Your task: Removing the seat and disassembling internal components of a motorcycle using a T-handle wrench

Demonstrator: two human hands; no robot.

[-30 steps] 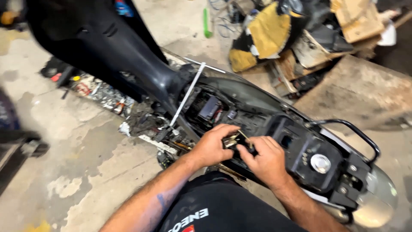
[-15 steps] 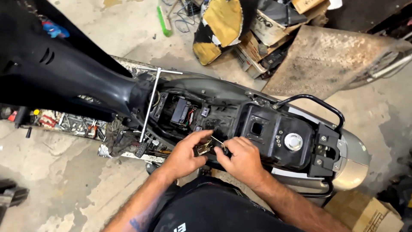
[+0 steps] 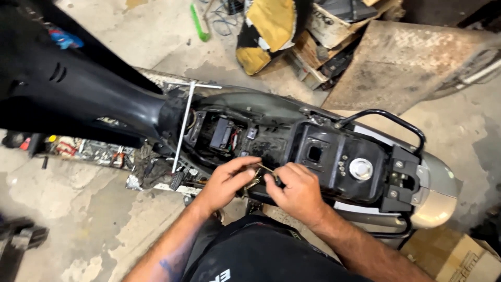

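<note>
A motorcycle repair workshop: a scooter with its seat off stands on a stained concrete floor, hand tools lie scattered beside it, and torn seat foam, cardboard boxes and a metal ramp plate are heaped around.

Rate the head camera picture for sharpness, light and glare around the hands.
Head view: mostly sharp, with even, soft light and no hard shadows. The left hand and right hand are clear, but the small thin metal piece they pinch is too fine to make out. The black scooter front panel loses detail in darkness; the round silver fuel cap shows mild glare. Straight edges bow slightly near the frame borders.
</note>
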